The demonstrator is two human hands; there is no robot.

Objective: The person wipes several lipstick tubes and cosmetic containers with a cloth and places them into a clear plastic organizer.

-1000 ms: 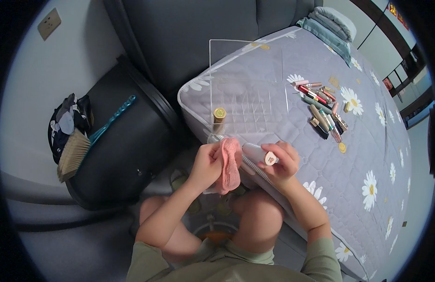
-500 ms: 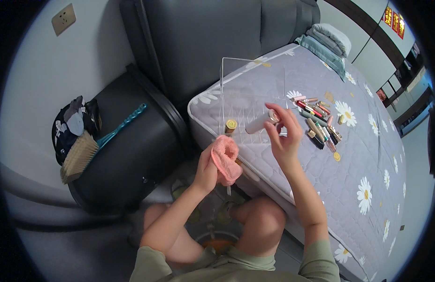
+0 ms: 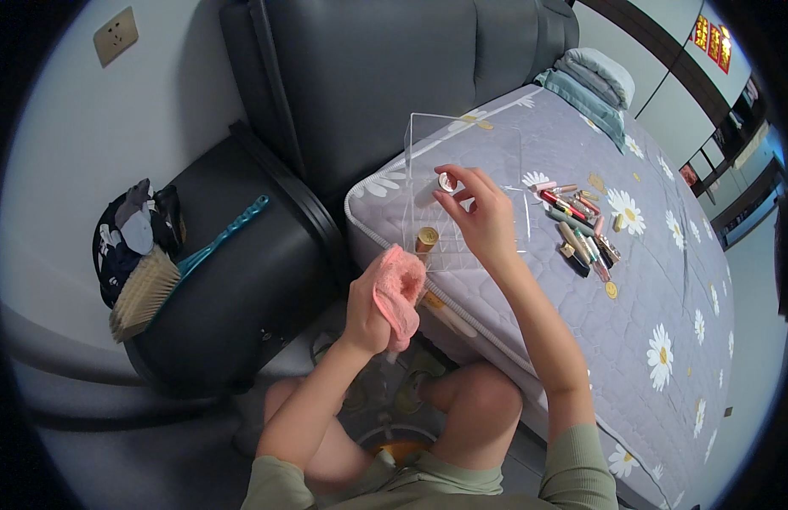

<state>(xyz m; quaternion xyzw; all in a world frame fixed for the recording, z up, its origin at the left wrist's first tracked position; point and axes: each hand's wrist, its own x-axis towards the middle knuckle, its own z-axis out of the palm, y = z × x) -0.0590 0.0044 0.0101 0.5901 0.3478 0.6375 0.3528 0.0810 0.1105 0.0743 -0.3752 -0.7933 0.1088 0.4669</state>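
Note:
My left hand [image 3: 367, 316] is closed round a bunched pink cloth [image 3: 397, 297] in front of the mattress edge. Pinched between the fingertips of my right hand [image 3: 481, 212] is a pale cosmetic tube [image 3: 425, 196] with a shiny round end. It is over the clear acrylic organizer [image 3: 408, 140], which sits on the near corner of the bed and has small dividers. A gold lipstick tube [image 3: 426, 239] stands upright in its near left part. Whether the pale tube touches a compartment I cannot tell.
Several lipsticks and other cosmetic tubes [image 3: 581, 223] lie in a pile on the daisy-patterned mattress [image 3: 640, 280], right of the organizer. A bed brush [image 3: 215, 242] and dark clothes [image 3: 134, 234] rest on the black nightstand [image 3: 232, 314] at left. Behind stands the dark headboard [image 3: 377, 76].
My right hand has moved left and away from me, carrying the pale tube to the organizer's left part. My left hand, with the cloth, has shifted slightly left.

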